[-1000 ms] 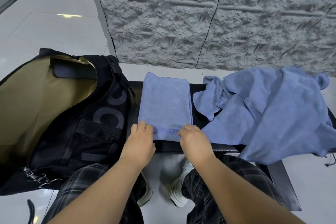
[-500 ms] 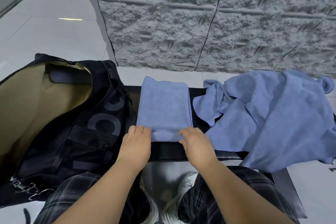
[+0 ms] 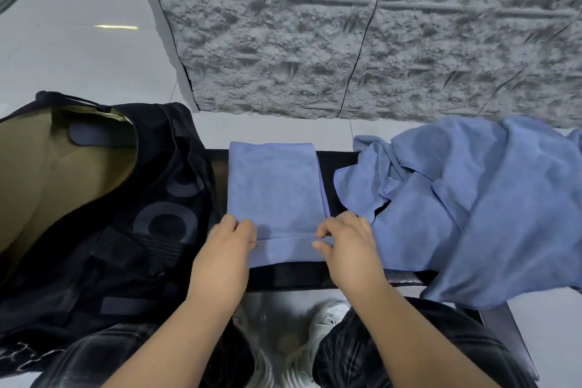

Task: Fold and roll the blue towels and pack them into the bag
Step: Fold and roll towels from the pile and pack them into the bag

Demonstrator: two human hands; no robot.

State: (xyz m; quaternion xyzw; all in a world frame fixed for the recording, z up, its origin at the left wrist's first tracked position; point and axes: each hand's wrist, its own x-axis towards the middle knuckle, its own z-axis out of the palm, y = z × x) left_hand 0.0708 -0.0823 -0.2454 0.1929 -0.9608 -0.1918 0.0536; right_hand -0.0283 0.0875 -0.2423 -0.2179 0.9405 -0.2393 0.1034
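On the left end of the bench a black bag is laid, its mouth gaping toward the left so that a tan lining is shown; its dark side panel is pressed against the left edge of the folded towel. Over the right end of the bench a heap of loose blue towels is spread, with one corner draped past the front edge and a crumpled lobe brought just beside the folded towel's right edge. Behind the bench a rough grey wall is seen, with pale glossy floor to its left. The folded towel is laid flat in the middle of the bench as a long rectangle, its long axis run from the front edge to the back edge, its far short end reaching the back edge. Its near end is turned up into a low first fold lying crosswise, parallel to the front edge. The left hand is set on the left end of that fold and the right hand on the right end; in each grip the fingers are curled partly closed over the turned cloth, the thumbs tucked toward the fold. Below the front edge, dark trousers and white shoes are visible.
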